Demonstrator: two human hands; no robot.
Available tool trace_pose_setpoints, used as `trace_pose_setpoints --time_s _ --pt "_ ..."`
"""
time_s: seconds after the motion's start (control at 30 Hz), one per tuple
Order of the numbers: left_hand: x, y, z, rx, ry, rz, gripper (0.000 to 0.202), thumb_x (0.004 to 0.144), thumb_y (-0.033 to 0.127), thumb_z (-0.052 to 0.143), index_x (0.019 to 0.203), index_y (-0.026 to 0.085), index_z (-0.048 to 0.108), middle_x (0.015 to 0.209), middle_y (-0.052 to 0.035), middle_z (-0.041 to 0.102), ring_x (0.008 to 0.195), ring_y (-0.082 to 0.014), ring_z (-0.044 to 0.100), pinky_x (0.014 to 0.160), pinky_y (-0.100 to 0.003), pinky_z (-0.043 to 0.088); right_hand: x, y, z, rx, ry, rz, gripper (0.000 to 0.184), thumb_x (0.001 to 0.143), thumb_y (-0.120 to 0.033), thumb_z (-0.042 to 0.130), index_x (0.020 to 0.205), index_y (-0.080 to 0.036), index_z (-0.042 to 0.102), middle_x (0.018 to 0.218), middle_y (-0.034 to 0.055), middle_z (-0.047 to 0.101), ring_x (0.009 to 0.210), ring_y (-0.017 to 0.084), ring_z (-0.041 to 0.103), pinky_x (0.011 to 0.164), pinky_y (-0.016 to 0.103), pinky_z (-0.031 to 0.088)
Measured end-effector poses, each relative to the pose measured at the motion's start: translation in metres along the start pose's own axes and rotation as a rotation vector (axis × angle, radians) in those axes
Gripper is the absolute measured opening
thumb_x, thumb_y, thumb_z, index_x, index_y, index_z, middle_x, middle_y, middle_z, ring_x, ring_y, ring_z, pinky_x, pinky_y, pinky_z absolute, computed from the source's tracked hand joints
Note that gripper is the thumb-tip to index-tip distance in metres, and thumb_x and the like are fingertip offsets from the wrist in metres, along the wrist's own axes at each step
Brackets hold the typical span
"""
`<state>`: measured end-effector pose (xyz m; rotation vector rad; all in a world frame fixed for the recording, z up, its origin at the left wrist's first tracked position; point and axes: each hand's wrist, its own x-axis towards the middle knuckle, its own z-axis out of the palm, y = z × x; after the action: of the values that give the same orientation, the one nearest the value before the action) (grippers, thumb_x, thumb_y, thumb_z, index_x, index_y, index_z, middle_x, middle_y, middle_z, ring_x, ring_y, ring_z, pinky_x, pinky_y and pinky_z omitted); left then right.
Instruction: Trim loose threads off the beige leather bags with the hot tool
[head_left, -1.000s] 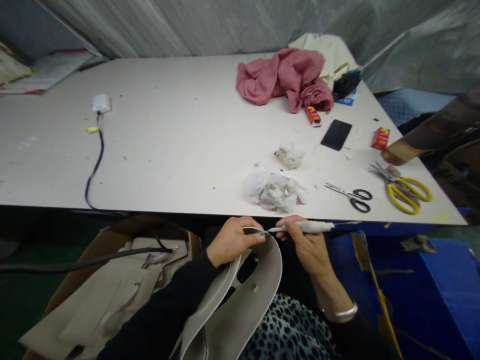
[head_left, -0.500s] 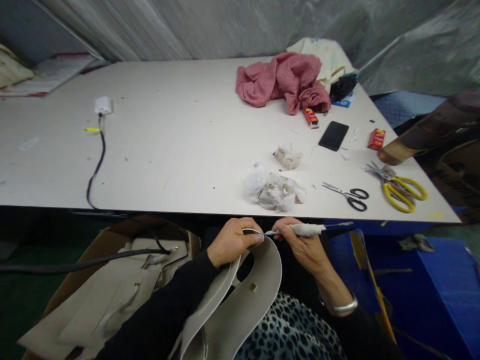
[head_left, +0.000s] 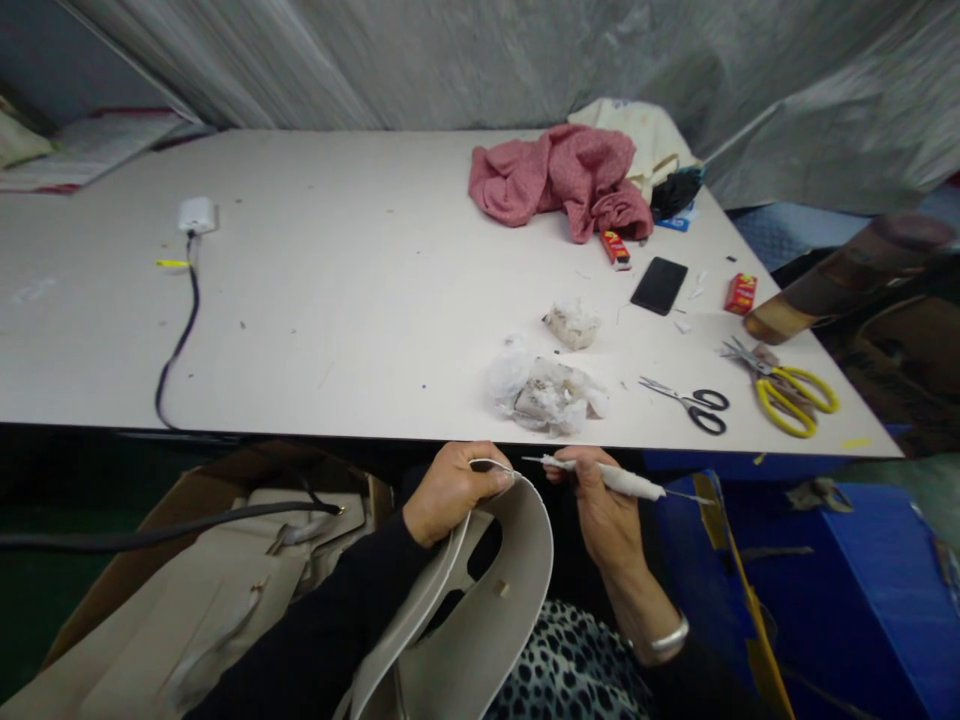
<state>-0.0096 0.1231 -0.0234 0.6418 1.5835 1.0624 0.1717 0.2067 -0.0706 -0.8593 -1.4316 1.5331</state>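
Note:
Over my lap, a light beige bag piece (head_left: 517, 560) with cut-out openings is pinched at its upper edge by my left hand (head_left: 457, 488). My right hand (head_left: 604, 500) grips a thin pointed tool (head_left: 626, 482) whose handle is wrapped in white material. Its metal tip points left, a short way from the bag's edge and apart from it. A second thin metal end sticks out to the right of the wrapping. Crumpled white plastic (head_left: 551, 390) with something greyish in it lies on the table just beyond my hands.
On the white table (head_left: 337, 290) lie black-handled scissors (head_left: 694, 402), yellow-handled scissors (head_left: 787, 390), a dark phone-like slab (head_left: 660, 285), red boxes (head_left: 741, 293) and a pink cloth (head_left: 555, 180). A carton (head_left: 112, 590) of beige bags stands at left, a blue bin (head_left: 847, 580) at right.
My right hand has drawn the pointed tool back to the right, so its tip has come away from the bag's edge. My left hand keeps its pinch on the bag piece.

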Motion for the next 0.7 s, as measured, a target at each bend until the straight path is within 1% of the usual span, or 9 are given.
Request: trace_pose_setpoints --time_s 0.1,0.17,0.27,0.43,0.53,0.63,0.7 --pt "0.001 -0.002 -0.005 -0.104 0.013 -0.024 0.022 0.066 0.032 0.08 0.072 0.013 0.07 0.058 0.0009 0.059 0.055 -0.0116 0.049 0.057 -0.025 0.037 0.023 -0.004 -0.006 -0.114 0.13 -0.107 0.028 0.101 -0.044 0.061 0.096 -0.02 0.073 0.084 0.0032 0.073 0.075 0.017 0.07 0.075 0.031 0.06" --pt "0.002 -0.002 -0.009 -0.177 0.01 -0.026 0.025 0.064 0.033 0.082 0.073 0.013 0.07 0.06 -0.0004 0.062 0.056 -0.0124 0.052 0.057 -0.025 0.039 0.038 -0.004 -0.01 -0.194 0.174 -0.167 0.028 0.098 -0.046 0.064 0.096 -0.019 0.073 0.088 0.0039 0.073 0.078 0.018 0.07 0.077 0.033 0.059" --pt "0.002 -0.001 -0.016 -0.258 0.02 -0.017 0.028 0.063 0.034 0.085 0.074 0.013 0.069 0.063 -0.0009 0.063 0.057 -0.0125 0.054 0.057 -0.025 0.041 0.051 0.001 -0.014 -0.255 0.153 -0.207 0.028 0.096 -0.046 0.067 0.097 -0.019 0.074 0.094 0.0052 0.074 0.084 0.02 0.07 0.081 0.036 0.058" --pt "0.003 0.0 -0.026 -0.296 0.039 -0.033 0.034 0.061 0.035 0.089 0.076 0.013 0.068 0.063 0.0002 0.062 0.057 -0.0116 0.054 0.057 -0.024 0.041 0.057 0.004 -0.012 -0.359 0.087 -0.257 0.025 0.099 -0.042 0.064 0.099 -0.019 0.074 0.093 0.0059 0.074 0.087 0.021 0.071 0.084 0.037 0.056" --pt "0.005 0.0 -0.029 -0.296 0.017 -0.054 0.036 0.06 0.036 0.091 0.077 0.012 0.069 0.064 -0.0002 0.064 0.057 -0.012 0.055 0.058 -0.024 0.043 0.062 0.0 -0.01 -0.517 0.041 -0.368 0.023 0.1 -0.041 0.064 0.099 -0.019 0.074 0.097 0.0068 0.076 0.092 0.022 0.071 0.088 0.037 0.055" --pt "0.007 -0.002 -0.031 -0.297 0.004 -0.061 0.037 0.059 0.036 0.092 0.076 0.012 0.069 0.065 -0.0006 0.065 0.058 -0.0123 0.056 0.059 -0.024 0.043 0.065 -0.008 -0.01 -0.675 -0.012 -0.494 0.024 0.099 -0.041 0.065 0.1 -0.02 0.075 0.098 0.0076 0.077 0.093 0.023 0.071 0.089 0.037 0.055" --pt "0.008 -0.003 -0.032 -0.301 -0.004 -0.068 0.038 0.058 0.036 0.093 0.077 0.012 0.069 0.065 -0.0007 0.065 0.058 -0.0123 0.057 0.059 -0.024 0.043 0.062 -0.015 -0.008 -0.695 0.008 -0.518 0.023 0.098 -0.042 0.067 0.099 -0.02 0.075 0.097 0.0079 0.077 0.092 0.024 0.071 0.088 0.038 0.055"
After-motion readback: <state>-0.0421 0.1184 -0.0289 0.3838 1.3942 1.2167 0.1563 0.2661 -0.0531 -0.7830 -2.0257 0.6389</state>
